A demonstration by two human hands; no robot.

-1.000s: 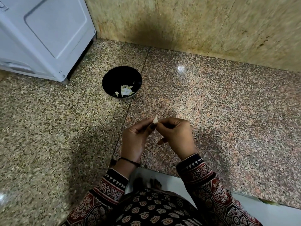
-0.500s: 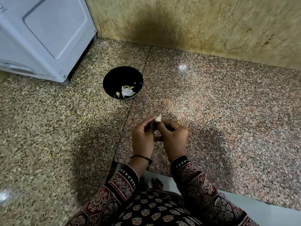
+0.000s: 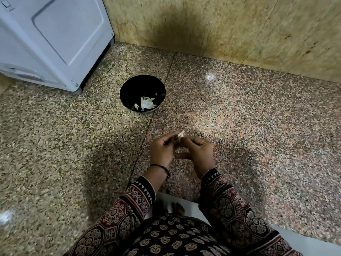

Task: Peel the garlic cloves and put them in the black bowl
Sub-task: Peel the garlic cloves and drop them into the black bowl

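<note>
Here your left hand [image 3: 162, 152] and right hand [image 3: 197, 152] meet above the speckled granite surface [image 3: 258, 126], fingertips together, both pinching one small pale garlic clove [image 3: 181, 134] whose pointed tip sticks up just past your fingers. Your left thumb, with its dark nail, presses against the clove, and the fingers of your right hand are curled in around it from the other side; one right finger reaches across underneath toward your left palm. How much skin is on the clove you cannot tell at this size. The round glossy black bowl [image 3: 136, 89] stands on the surface ahead of your left hand and a little to its left, well apart from both hands, with a few pale garlic pieces [image 3: 146, 104] lying in its bottom on the side nearest you. Farther off beyond your left hand is a white boxy appliance [image 3: 51, 37], and past both hands rises a mottled tan stone wall [image 3: 221, 24]. A thin black bracelet [image 3: 162, 168] circles your left wrist, above the patterned dark red and black sleeves [image 3: 232, 206].
</note>
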